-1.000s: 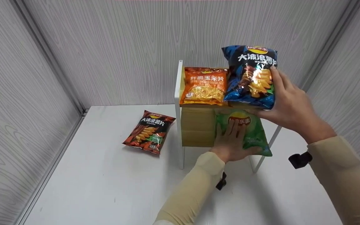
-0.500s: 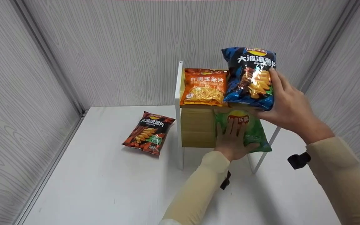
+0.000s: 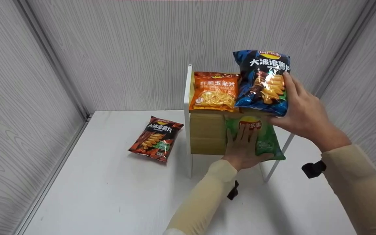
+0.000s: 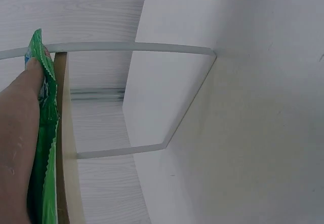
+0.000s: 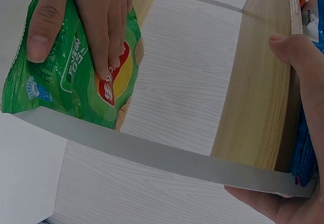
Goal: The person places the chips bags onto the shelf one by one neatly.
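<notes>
My left hand [image 3: 243, 147] lies spread on a green bag of chips [image 3: 268, 142] on the lower tier of a small rack, fingers straight and pressing its front. A blue bag of chips [image 3: 266, 78] stands on the upper tier. My right hand [image 3: 307, 109] grips the rack's right end beside it, fingertips along the bag's right edge. In the right wrist view, the thumb [image 5: 291, 46] is under the upper wooden shelf [image 5: 253, 82], and fingers [image 5: 258, 201] are outside the white frame [image 5: 152, 150]. An orange bag of corn chips [image 3: 214, 93] stands left of the blue one.
A red and black bag of chips [image 3: 157, 138] lies on the white table [image 3: 109, 189], left of the rack. The rack's white left post [image 3: 187, 124] stands between them. Grey wood-grain panels [image 3: 126, 49] enclose the table at the back and sides.
The left hand has shifted slightly on the green bag, whose lower edge sits a little higher than a second ago. The right hand and the blue bag stay put.
</notes>
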Demonstrator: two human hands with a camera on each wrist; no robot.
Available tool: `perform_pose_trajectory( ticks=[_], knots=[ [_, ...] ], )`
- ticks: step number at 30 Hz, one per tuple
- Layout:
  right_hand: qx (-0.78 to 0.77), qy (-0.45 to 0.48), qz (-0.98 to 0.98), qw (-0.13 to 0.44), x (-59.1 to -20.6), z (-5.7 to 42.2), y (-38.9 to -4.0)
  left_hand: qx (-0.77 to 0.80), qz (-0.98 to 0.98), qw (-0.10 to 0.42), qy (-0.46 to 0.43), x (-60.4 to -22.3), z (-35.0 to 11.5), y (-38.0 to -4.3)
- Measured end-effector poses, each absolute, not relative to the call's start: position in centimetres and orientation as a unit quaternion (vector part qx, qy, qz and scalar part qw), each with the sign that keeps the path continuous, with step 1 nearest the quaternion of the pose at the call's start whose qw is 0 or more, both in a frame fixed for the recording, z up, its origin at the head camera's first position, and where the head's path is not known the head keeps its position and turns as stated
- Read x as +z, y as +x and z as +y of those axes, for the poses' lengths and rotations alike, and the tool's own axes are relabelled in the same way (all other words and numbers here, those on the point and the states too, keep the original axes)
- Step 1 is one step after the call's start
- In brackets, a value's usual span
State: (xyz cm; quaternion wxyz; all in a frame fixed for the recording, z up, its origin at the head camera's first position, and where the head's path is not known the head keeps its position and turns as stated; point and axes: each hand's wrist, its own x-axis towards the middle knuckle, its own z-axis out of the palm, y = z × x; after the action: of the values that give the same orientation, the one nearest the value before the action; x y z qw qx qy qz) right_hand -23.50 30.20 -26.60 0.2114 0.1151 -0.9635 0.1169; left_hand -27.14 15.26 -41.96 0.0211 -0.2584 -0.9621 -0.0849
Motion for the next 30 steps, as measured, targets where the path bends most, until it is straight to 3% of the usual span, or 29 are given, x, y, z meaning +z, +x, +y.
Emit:
perform_pose_trajectory(
  ticks=[10, 22, 30],
  knots=[
    [0.116, 0.116, -0.963, 0.214, -26.6, 29.9, -23.5, -0.239, -0.923, 0.016, -0.301, -40.9, 13.4, -27.2],
    [0.127, 0.123, -0.959, 0.222, -26.7, 30.1, -23.4, -0.327, -0.867, 0.090, -0.366, -38.3, 9.7, -25.2],
    [0.123, 0.120, -0.961, 0.217, -26.7, 30.1, -23.4, -0.319, -0.863, 0.094, -0.380, -38.5, 6.5, -23.2]
  ],
)
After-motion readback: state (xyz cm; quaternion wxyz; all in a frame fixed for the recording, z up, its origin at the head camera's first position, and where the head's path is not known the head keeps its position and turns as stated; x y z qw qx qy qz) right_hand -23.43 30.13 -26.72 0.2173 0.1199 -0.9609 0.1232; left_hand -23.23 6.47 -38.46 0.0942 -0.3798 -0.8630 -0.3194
